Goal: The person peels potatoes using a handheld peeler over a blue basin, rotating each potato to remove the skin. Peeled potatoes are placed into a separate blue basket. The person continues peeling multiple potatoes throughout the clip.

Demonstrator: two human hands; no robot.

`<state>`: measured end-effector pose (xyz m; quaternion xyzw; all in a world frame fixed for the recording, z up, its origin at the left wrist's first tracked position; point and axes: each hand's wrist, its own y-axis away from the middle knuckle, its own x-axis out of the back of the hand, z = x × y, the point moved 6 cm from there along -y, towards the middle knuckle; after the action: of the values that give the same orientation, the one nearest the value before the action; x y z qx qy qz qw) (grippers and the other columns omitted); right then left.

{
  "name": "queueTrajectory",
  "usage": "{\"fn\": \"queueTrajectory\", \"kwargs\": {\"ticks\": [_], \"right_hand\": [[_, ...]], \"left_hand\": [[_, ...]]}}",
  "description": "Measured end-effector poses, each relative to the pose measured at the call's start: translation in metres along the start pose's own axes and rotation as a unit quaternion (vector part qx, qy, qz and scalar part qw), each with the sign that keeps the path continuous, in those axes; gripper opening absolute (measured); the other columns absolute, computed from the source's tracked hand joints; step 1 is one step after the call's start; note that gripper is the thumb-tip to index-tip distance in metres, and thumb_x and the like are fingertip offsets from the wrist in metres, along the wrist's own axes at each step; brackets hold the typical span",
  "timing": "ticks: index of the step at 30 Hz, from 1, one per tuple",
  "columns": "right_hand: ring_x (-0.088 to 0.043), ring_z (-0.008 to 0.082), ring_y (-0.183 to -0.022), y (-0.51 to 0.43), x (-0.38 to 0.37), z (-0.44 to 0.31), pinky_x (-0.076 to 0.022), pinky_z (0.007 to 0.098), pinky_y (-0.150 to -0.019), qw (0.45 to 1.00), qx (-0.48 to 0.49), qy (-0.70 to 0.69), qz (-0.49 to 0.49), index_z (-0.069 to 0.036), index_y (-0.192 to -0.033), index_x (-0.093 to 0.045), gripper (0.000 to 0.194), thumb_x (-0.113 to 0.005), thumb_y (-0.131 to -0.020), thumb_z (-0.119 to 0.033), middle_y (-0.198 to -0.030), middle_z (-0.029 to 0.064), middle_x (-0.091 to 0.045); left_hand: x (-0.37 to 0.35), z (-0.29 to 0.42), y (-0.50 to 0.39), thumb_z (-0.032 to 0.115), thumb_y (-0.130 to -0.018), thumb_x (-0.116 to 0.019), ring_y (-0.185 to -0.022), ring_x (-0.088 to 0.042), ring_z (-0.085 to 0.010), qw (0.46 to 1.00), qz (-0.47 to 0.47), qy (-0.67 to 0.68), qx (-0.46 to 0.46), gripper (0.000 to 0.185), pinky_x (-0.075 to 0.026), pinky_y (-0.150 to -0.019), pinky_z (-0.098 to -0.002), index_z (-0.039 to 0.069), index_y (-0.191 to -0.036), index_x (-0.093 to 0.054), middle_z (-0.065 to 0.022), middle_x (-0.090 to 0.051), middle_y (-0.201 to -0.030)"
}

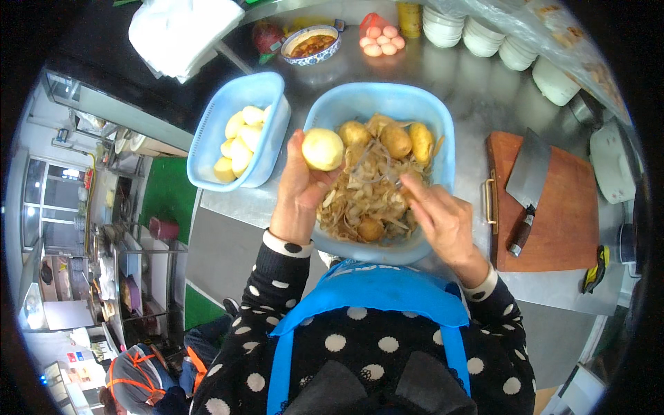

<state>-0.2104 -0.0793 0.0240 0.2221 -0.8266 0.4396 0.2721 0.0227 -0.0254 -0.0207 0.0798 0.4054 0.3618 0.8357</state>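
My left hand (306,181) holds a peeled potato (322,149) over the left side of a large blue plastic basin (381,93). In my right hand (443,220) is a peeler (371,176), its blurred head pointing left, apart from the potato. Inside the basin lies a heap of potato peelings (358,202). Unpeeled potatoes rest along its far side, one of them a brown potato (395,140), and another potato (371,228) sits among the peelings near me. To the left, a smaller blue plastic basket (270,140) holds several peeled potatoes (241,155).
Right of the basin, a cleaver (529,168) lies on a wooden cutting board (565,218). Along the back stand a patterned bowl of food (311,45), eggs in a red net (381,41) and stacked white bowls (443,26). A person (137,381) is at lower left.
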Motion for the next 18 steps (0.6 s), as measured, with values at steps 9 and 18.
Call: {"fn": "queueTrajectory", "kwargs": {"ticks": [9, 18], "right_hand": [[-0.046, 0.0146, -0.046, -0.005, -0.014, -0.011, -0.0428, 0.03, -0.043, 0.991, 0.096, 0.087, -0.016, -0.018, -0.126, -0.059, 0.052, -0.068, -0.076, -0.008, -0.06, 0.0021, -0.041], [-0.065, 0.0259, -0.066, 0.005, -0.005, 0.016, -0.0522, 0.0351, -0.057, 0.993, -0.078, -0.074, -0.04, -0.017, -0.128, -0.055, 0.05, -0.066, -0.081, -0.008, -0.087, 0.0126, -0.064]], "left_hand": [[-0.003, -0.013, 0.003, 0.047, -0.093, -0.049, -0.088, -0.061, -0.0246, 0.999, -0.043, -0.031, 0.007, 0.046, -0.055, -0.072, -0.0385, 0.006, -0.112, -0.051, -0.011, -0.06, -0.1], [0.002, -0.002, -0.004, 0.043, -0.096, -0.047, -0.096, -0.058, -0.0288, 0.994, -0.03, 0.088, 0.062, 0.04, -0.054, -0.081, -0.0418, 0.007, -0.114, -0.049, -0.014, -0.058, -0.105]]}}
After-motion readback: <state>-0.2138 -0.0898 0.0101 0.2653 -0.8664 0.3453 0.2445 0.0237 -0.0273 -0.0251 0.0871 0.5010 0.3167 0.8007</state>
